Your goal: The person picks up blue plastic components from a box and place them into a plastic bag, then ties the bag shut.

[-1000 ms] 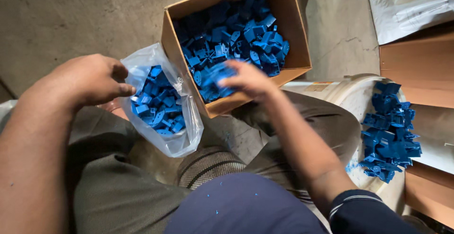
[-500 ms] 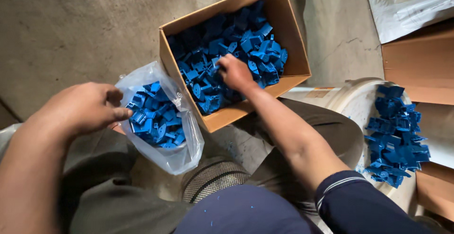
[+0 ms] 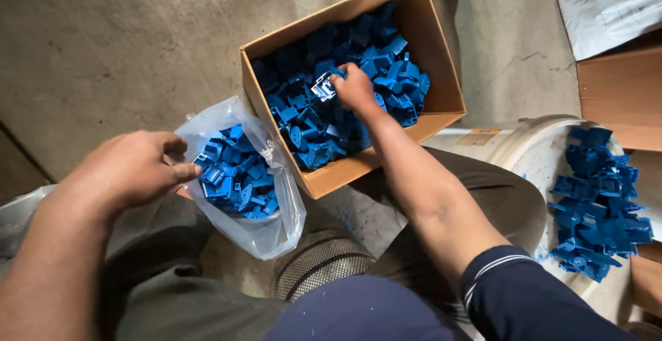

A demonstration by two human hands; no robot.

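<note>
On a grey concrete floor (image 3: 103, 44), the right hand (image 3: 355, 89) is gripping blue plastic parts (image 3: 307, 117) inside a cardboard box (image 3: 441, 86); the left hand (image 3: 131, 168) is pinching open a clear plastic bag (image 3: 276, 224).

Bare grey concrete floor (image 3: 103, 37) — scuffed, evenly lit.

The right hand (image 3: 355, 87) hides its fingertips among the blue plastic parts (image 3: 386, 79); the white sheet (image 3: 607, 6) and brown carton (image 3: 620, 96) run off the frame's edge.
</note>
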